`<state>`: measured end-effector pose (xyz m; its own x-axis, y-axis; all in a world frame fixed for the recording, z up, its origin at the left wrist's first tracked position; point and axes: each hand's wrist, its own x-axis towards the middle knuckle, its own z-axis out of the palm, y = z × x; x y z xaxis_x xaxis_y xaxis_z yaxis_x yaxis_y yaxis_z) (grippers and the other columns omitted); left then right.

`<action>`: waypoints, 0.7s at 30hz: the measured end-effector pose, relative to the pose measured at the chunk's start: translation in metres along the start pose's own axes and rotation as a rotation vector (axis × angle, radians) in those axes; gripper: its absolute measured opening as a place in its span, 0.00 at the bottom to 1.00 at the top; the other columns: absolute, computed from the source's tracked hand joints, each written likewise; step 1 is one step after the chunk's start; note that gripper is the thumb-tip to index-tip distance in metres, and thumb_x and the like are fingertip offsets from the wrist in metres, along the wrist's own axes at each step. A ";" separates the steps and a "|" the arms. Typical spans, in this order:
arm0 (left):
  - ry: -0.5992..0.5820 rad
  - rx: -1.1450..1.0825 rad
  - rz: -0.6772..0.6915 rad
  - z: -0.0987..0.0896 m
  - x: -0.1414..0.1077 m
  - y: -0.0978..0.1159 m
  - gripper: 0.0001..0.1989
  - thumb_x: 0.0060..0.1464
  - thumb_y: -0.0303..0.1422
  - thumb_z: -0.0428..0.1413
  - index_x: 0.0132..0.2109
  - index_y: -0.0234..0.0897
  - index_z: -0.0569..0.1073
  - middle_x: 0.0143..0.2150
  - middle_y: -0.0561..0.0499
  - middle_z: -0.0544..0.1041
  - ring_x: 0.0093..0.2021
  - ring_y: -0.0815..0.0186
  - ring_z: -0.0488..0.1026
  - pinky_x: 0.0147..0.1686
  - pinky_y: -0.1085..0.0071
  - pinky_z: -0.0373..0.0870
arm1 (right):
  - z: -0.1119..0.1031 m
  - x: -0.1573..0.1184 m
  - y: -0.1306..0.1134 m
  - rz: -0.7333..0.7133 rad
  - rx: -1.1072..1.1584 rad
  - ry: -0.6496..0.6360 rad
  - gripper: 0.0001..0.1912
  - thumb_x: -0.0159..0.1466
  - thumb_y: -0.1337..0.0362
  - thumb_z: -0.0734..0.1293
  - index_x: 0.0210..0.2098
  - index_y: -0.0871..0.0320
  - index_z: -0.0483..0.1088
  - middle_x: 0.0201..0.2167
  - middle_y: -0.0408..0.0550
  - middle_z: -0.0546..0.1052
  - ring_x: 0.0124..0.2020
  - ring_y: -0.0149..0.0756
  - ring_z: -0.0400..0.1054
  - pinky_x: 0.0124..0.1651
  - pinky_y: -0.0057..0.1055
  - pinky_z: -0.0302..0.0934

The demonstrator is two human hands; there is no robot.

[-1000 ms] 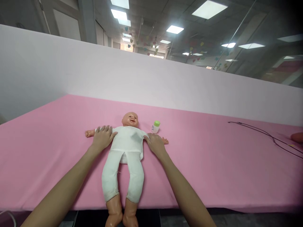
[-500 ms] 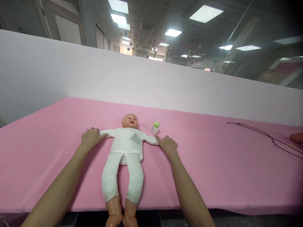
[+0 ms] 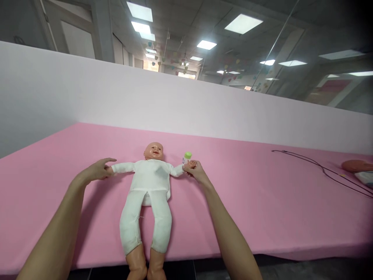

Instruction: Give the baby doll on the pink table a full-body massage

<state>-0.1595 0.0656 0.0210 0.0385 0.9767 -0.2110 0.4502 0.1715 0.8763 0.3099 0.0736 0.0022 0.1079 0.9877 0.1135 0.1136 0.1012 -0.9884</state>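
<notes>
A baby doll in a white top and trousers lies face up with its arms spread and its bare feet past the near edge of the pink surface. At the doll's hand on the left, my left hand has its index finger stretched out and its thumb side touching the doll's hand. My right hand is closed on the doll's other hand. Just behind that hand stands a small bottle with a green cap, its lower part hidden.
The pink surface reaches back to a low white wall. Thin black cords lie on the right. Beyond them, at the right edge, are a brown rounded object and something white.
The doll's hands now show beyond its sleeves. My left hand has moved outward and its index finger has lifted; my right hand has come up beside the bottle and closed on the doll's hand.
</notes>
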 end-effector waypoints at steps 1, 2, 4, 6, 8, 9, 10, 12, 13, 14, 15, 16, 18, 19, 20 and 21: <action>0.081 -0.054 0.030 0.000 0.002 0.000 0.46 0.31 0.37 0.71 0.62 0.37 0.72 0.26 0.57 0.74 0.28 0.61 0.73 0.29 0.66 0.71 | 0.003 0.001 0.001 -0.005 0.037 -0.003 0.33 0.41 0.48 0.85 0.38 0.56 0.71 0.28 0.46 0.80 0.29 0.40 0.73 0.31 0.34 0.67; 0.172 -0.107 0.066 0.002 0.004 0.000 0.44 0.30 0.38 0.72 0.59 0.37 0.74 0.28 0.55 0.75 0.30 0.60 0.75 0.32 0.64 0.75 | 0.007 0.002 0.003 -0.010 0.072 0.005 0.33 0.42 0.48 0.85 0.40 0.57 0.73 0.33 0.49 0.82 0.33 0.42 0.75 0.34 0.35 0.69; 0.347 -0.236 0.142 0.012 0.011 0.002 0.41 0.29 0.39 0.74 0.54 0.36 0.76 0.34 0.51 0.78 0.35 0.58 0.78 0.38 0.61 0.78 | 0.017 0.002 0.008 -0.035 0.110 0.034 0.32 0.47 0.47 0.83 0.44 0.57 0.76 0.44 0.54 0.83 0.43 0.45 0.76 0.41 0.36 0.71; 0.474 -0.398 0.201 0.029 0.018 0.005 0.35 0.31 0.38 0.75 0.49 0.36 0.77 0.37 0.49 0.79 0.38 0.58 0.79 0.41 0.60 0.79 | 0.029 -0.001 0.014 -0.075 0.095 0.046 0.29 0.54 0.45 0.79 0.47 0.58 0.77 0.51 0.57 0.82 0.49 0.48 0.75 0.46 0.38 0.71; 0.547 -0.550 0.216 0.051 0.025 0.007 0.26 0.36 0.37 0.74 0.45 0.36 0.77 0.39 0.47 0.80 0.40 0.58 0.79 0.43 0.61 0.78 | 0.042 -0.004 0.021 -0.117 0.046 0.054 0.29 0.58 0.43 0.75 0.49 0.59 0.78 0.54 0.58 0.81 0.51 0.50 0.75 0.50 0.40 0.70; 0.559 -0.599 0.217 0.063 0.029 0.007 0.23 0.39 0.37 0.73 0.43 0.37 0.77 0.39 0.46 0.81 0.40 0.58 0.79 0.43 0.62 0.77 | 0.047 -0.006 0.023 -0.135 0.017 0.067 0.30 0.60 0.43 0.74 0.51 0.59 0.77 0.55 0.58 0.80 0.52 0.50 0.74 0.51 0.40 0.70; 0.556 -0.630 0.222 0.074 0.032 0.007 0.20 0.41 0.37 0.71 0.41 0.37 0.77 0.40 0.46 0.81 0.41 0.57 0.79 0.43 0.62 0.77 | 0.051 -0.007 0.025 -0.149 -0.012 0.082 0.31 0.61 0.43 0.73 0.54 0.59 0.76 0.55 0.58 0.80 0.52 0.50 0.74 0.53 0.41 0.69; 0.526 -0.650 0.245 0.092 0.038 0.007 0.17 0.42 0.37 0.70 0.38 0.36 0.76 0.38 0.46 0.81 0.40 0.57 0.79 0.40 0.64 0.75 | 0.056 -0.009 0.028 -0.186 -0.066 0.108 0.31 0.62 0.44 0.72 0.57 0.57 0.73 0.56 0.57 0.79 0.55 0.50 0.73 0.56 0.42 0.68; 0.506 -0.643 0.267 0.099 0.042 0.008 0.16 0.42 0.39 0.70 0.36 0.36 0.76 0.35 0.47 0.79 0.38 0.58 0.78 0.37 0.66 0.74 | 0.058 -0.010 0.028 -0.217 -0.087 0.114 0.32 0.62 0.45 0.72 0.59 0.56 0.72 0.56 0.56 0.79 0.57 0.51 0.72 0.58 0.42 0.68; 0.489 -0.635 0.290 0.104 0.046 0.008 0.17 0.42 0.41 0.70 0.34 0.36 0.75 0.32 0.49 0.78 0.35 0.59 0.76 0.35 0.67 0.72 | 0.058 -0.009 0.028 -0.255 -0.103 0.111 0.32 0.62 0.46 0.72 0.60 0.55 0.72 0.57 0.56 0.78 0.60 0.51 0.71 0.59 0.43 0.67; 0.476 -0.625 0.311 0.106 0.050 0.009 0.18 0.42 0.43 0.70 0.32 0.36 0.74 0.30 0.50 0.76 0.33 0.61 0.74 0.32 0.68 0.70 | 0.059 -0.008 0.028 -0.292 -0.114 0.105 0.32 0.62 0.47 0.73 0.60 0.55 0.71 0.57 0.56 0.78 0.61 0.50 0.70 0.60 0.43 0.67; 0.458 -0.612 0.328 0.107 0.055 0.011 0.20 0.43 0.46 0.70 0.31 0.36 0.73 0.28 0.51 0.74 0.31 0.62 0.73 0.30 0.69 0.68 | 0.060 -0.006 0.028 -0.318 -0.119 0.104 0.32 0.61 0.48 0.73 0.61 0.54 0.70 0.58 0.56 0.78 0.61 0.50 0.70 0.60 0.43 0.67; 0.381 -0.594 0.339 0.104 0.064 0.016 0.22 0.44 0.48 0.70 0.33 0.36 0.74 0.28 0.51 0.75 0.30 0.63 0.72 0.29 0.70 0.67 | 0.062 0.001 0.026 -0.304 -0.100 0.119 0.33 0.58 0.50 0.75 0.59 0.55 0.69 0.55 0.57 0.79 0.54 0.49 0.74 0.55 0.42 0.69; 0.332 -0.589 0.316 0.101 0.068 0.019 0.22 0.44 0.48 0.70 0.35 0.35 0.74 0.30 0.50 0.76 0.31 0.63 0.73 0.30 0.70 0.68 | 0.065 0.006 0.025 -0.270 -0.083 0.131 0.33 0.57 0.50 0.76 0.57 0.56 0.69 0.51 0.56 0.81 0.49 0.48 0.76 0.51 0.41 0.71; 0.284 -0.579 0.280 0.098 0.073 0.022 0.22 0.45 0.48 0.71 0.37 0.35 0.75 0.31 0.49 0.78 0.32 0.62 0.75 0.32 0.70 0.69 | 0.067 0.011 0.024 -0.230 -0.071 0.142 0.32 0.55 0.50 0.77 0.54 0.57 0.69 0.47 0.55 0.82 0.44 0.47 0.77 0.46 0.39 0.71; 0.244 -0.564 0.237 0.096 0.077 0.024 0.22 0.46 0.47 0.71 0.39 0.35 0.76 0.33 0.48 0.79 0.33 0.61 0.76 0.33 0.69 0.71 | 0.070 0.017 0.023 -0.192 -0.069 0.152 0.30 0.55 0.49 0.77 0.51 0.58 0.70 0.42 0.54 0.82 0.40 0.46 0.77 0.41 0.37 0.70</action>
<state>-0.0603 0.1324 -0.0156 -0.1541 0.9861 0.0617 -0.0848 -0.0754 0.9935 0.2448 0.1008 -0.0255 0.2241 0.9213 0.3177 0.2126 0.2719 -0.9385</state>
